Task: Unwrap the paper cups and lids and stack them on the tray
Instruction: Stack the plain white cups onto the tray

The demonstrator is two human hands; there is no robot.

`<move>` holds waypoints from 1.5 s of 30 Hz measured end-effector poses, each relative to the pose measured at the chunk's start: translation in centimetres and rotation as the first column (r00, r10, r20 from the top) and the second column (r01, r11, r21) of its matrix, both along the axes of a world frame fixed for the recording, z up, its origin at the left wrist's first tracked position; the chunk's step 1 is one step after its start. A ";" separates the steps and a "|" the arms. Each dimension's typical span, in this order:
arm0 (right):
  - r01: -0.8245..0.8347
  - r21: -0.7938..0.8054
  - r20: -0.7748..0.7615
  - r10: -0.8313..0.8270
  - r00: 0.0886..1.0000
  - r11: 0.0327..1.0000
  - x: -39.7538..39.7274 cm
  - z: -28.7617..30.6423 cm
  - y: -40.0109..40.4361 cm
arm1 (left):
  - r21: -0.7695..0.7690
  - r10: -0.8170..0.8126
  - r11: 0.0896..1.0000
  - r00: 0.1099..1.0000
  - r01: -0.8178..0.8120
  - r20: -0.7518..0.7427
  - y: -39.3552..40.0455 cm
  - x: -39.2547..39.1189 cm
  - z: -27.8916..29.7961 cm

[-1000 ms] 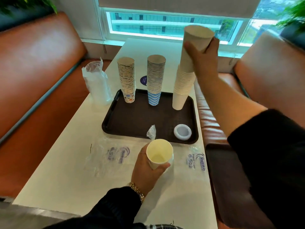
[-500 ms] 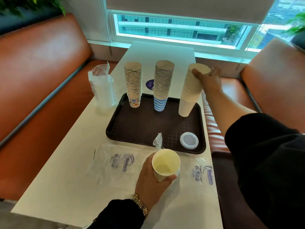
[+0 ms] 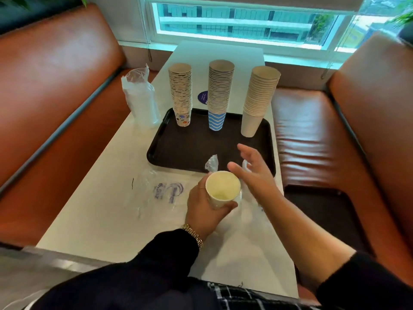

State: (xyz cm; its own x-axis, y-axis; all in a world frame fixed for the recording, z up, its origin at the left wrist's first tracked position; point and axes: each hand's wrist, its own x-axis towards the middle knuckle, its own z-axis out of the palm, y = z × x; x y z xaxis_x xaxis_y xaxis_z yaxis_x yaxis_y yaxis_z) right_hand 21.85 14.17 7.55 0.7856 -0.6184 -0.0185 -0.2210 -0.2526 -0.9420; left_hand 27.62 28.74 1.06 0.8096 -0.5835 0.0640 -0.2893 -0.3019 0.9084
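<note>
Having let go of the plain cup stack (image 3: 259, 101) now standing on the tray (image 3: 192, 151), the right hand (image 3: 252, 173) came back empty and loose-fingered beside the cup (image 3: 223, 189) gripped by the left hand (image 3: 205, 206), probably stacked next.

On the white tabletop (image 3: 93, 211), the left hand (image 3: 204, 206) grips a cream paper cup (image 3: 222, 189); the right hand (image 3: 252, 173) hovers beside it, fingers spread. Three tall cup stacks stand on the dark brown tray (image 3: 178, 151).

The clear plastic wrapper (image 3: 165, 193) on the table bears purple print reading "6.5oz"; its logo is illegible
</note>
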 end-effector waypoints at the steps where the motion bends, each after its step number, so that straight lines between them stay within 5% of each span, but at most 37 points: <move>1: -0.071 -0.021 -0.031 0.070 0.997 0.997 -0.7 -0.1 1.1 | 0.011 0.007 1.000 1.000 -0.008 0.028 0.0 0.0 0.1; 7: -0.208 -0.173 -0.166 0.180 0.970 0.963 -2.3 -1.5 3.8 | -0.048 -0.021 0.999 0.997 0.024 0.074 0.6 0.2 0.6; 22: -0.084 -0.134 0.054 0.092 0.994 0.987 -2.4 -3.4 3.9 | 0.221 -0.019 0.975 0.994 -0.006 0.109 0.4 0.0 -3.0; 28: 0.098 -0.066 0.338 -0.070 0.939 0.993 1.2 3.9 -0.9 | 0.228 -0.040 0.974 0.980 -0.005 0.193 0.2 0.5 -4.3; 34: 0.379 -0.247 0.465 -0.234 0.854 0.892 8.2 13.3 -11.0 | 0.251 0.022 0.966 0.984 -0.067 0.179 0.1 0.1 -4.9; 39: 0.440 -0.326 0.369 -0.316 0.874 0.836 12.5 16.7 -16.7 | 0.280 0.020 0.957 0.979 -0.078 0.201 -0.1 0.4 -5.7; 45: 0.399 -0.324 0.143 -0.373 0.917 0.858 14.6 13.8 -20.0 | 0.291 -0.015 0.955 0.973 -0.054 0.229 -0.1 1.1 -6.9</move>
